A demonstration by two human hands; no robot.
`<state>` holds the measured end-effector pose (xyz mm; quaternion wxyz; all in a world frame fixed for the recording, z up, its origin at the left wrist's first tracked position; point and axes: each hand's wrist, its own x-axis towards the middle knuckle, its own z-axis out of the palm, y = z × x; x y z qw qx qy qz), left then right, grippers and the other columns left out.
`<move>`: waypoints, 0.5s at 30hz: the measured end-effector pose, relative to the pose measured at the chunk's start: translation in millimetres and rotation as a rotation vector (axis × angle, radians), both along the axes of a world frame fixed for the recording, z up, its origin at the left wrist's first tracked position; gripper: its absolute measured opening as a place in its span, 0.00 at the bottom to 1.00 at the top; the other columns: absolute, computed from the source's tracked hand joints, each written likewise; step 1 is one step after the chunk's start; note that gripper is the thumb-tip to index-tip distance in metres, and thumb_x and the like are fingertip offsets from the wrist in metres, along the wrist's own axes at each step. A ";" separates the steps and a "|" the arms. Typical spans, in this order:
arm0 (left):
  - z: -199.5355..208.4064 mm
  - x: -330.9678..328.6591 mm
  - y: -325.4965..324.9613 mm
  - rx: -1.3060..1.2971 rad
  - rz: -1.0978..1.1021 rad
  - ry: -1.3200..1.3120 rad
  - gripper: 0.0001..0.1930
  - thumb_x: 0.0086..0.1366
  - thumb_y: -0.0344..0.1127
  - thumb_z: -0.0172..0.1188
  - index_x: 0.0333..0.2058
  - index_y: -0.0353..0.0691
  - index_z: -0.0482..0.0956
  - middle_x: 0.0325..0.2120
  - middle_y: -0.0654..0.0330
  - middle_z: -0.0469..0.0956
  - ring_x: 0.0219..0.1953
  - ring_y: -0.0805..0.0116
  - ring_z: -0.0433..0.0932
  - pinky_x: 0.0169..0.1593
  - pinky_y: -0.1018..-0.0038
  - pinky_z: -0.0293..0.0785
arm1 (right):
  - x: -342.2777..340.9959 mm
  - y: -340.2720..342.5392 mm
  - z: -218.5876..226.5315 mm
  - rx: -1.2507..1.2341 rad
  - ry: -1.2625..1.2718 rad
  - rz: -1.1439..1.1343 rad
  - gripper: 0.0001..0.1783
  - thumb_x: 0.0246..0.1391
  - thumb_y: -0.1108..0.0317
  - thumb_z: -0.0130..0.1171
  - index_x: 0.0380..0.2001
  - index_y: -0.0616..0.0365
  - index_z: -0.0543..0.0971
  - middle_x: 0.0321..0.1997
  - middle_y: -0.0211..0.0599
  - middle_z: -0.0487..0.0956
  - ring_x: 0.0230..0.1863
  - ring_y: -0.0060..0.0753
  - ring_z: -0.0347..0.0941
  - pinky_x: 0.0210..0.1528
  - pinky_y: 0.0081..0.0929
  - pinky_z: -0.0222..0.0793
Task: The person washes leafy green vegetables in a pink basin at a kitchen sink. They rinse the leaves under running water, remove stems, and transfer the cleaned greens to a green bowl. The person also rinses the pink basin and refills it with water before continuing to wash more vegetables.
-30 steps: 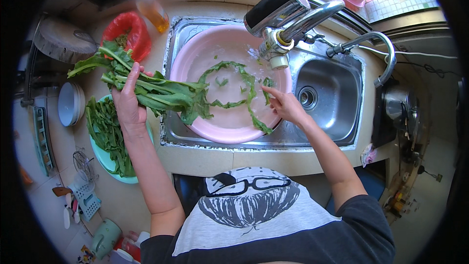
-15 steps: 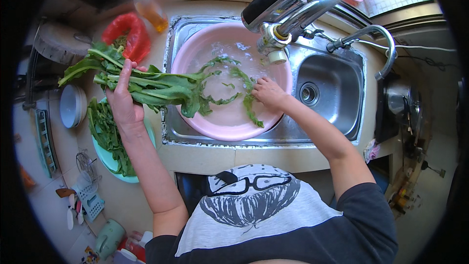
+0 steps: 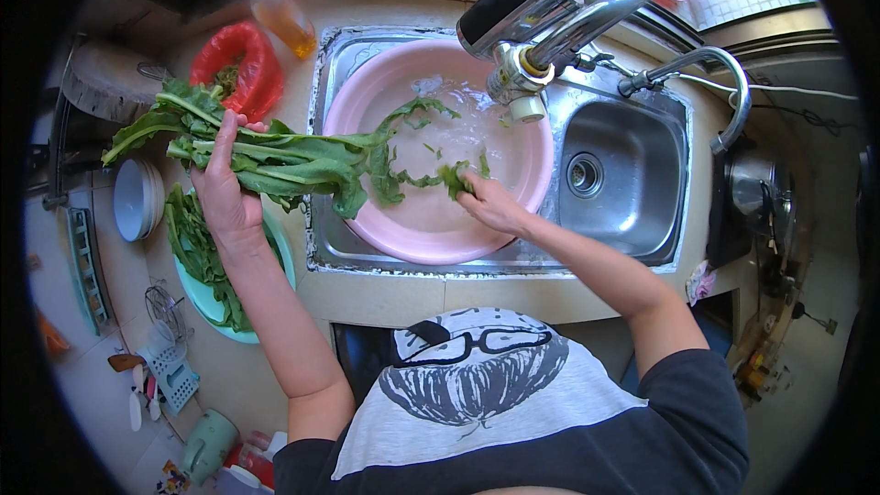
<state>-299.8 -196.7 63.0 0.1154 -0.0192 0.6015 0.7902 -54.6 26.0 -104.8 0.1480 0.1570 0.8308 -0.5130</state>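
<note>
Bunch of long leafy greens (image 3: pixel 289 158): over the left rim of the pink basin (image 3: pixel 412 251), leaf tips reaching inside. Left hand (image 3: pixel 225 191): grip wrapped round the bunch. Right hand (image 3: pixel 495 207): over the basin's interior, grip clenched on limp leaf pieces (image 3: pixel 453 178). Desk (image 3: pixel 394 297) left of basin: turquoise dish (image 3: pixel 191 288) of further greens (image 3: pixel 213 275). Basin's upper left: red plastic bag (image 3: pixel 259 73), bottle of amber liquid (image 3: pixel 282 18). Nearside of basin: shirt (image 3: pixel 477 385), printed spectacles-and-moustache graphic; marks above it illegible.
</note>
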 end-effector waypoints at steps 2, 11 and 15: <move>-0.9 -0.4 3.2 0.015 -0.037 -0.022 0.06 0.60 0.30 0.61 0.34 0.35 0.75 0.28 0.59 0.77 0.30 0.68 0.78 0.39 0.69 0.76 | -8.8 -13.7 -13.1 -0.126 -0.281 -0.323 0.15 0.54 0.55 0.58 0.30 0.56 0.72 0.21 0.33 0.72 0.20 0.27 0.68 0.18 0.29 0.60; -9.8 21.5 13.0 -0.035 -0.181 -0.104 0.09 0.61 0.30 0.60 0.37 0.35 0.72 0.27 0.60 0.75 0.28 0.66 0.78 0.33 0.68 0.77 | -91.9 -18.0 -82.3 -1.267 0.117 -1.388 0.06 0.45 0.71 0.59 0.24 0.61 0.74 0.22 0.35 0.73 0.20 0.25 0.66 0.18 0.25 0.59; -23.6 29.6 20.3 -0.154 -0.286 -0.224 0.09 0.60 0.32 0.61 0.35 0.34 0.74 0.27 0.58 0.77 0.26 0.66 0.79 0.32 0.68 0.79 | -134.1 -9.7 -80.2 -0.896 -0.048 -1.409 0.23 0.40 0.60 0.69 0.31 0.69 0.73 0.29 0.40 0.75 0.21 0.26 0.66 0.17 0.26 0.59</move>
